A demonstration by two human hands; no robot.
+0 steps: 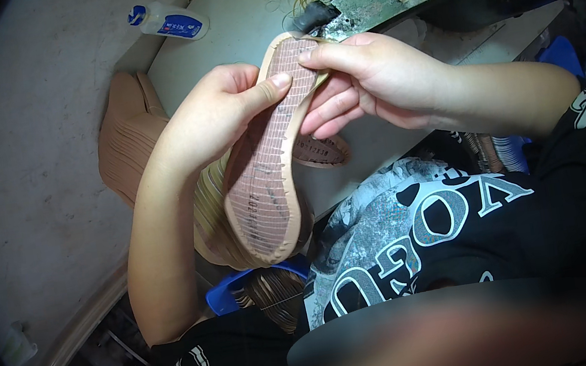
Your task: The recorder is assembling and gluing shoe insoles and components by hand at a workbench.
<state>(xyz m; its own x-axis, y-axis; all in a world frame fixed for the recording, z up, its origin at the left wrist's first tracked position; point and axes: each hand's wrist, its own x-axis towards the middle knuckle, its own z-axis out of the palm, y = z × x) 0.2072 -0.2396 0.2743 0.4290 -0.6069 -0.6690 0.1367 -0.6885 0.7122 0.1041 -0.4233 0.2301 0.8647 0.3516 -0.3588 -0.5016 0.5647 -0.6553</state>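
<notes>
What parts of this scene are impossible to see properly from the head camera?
- Upper side of the shoe sole: faces away from the head view.
- Left hand and right hand fingers: partly behind the sole.
- Stack of soles: its lower part hidden by the left forearm.
- Bottom edge: blurred patch.

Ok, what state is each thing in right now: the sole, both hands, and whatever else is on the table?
Shoe sole: held up off the table, ribbed tread side toward the camera.
Left hand: closed on the sole's edge, thumb on the tread.
Right hand: pinching the sole's top end.
Second sole piece: lying flat on the white table.
Plastic bottle: on its side, capped.
</notes>
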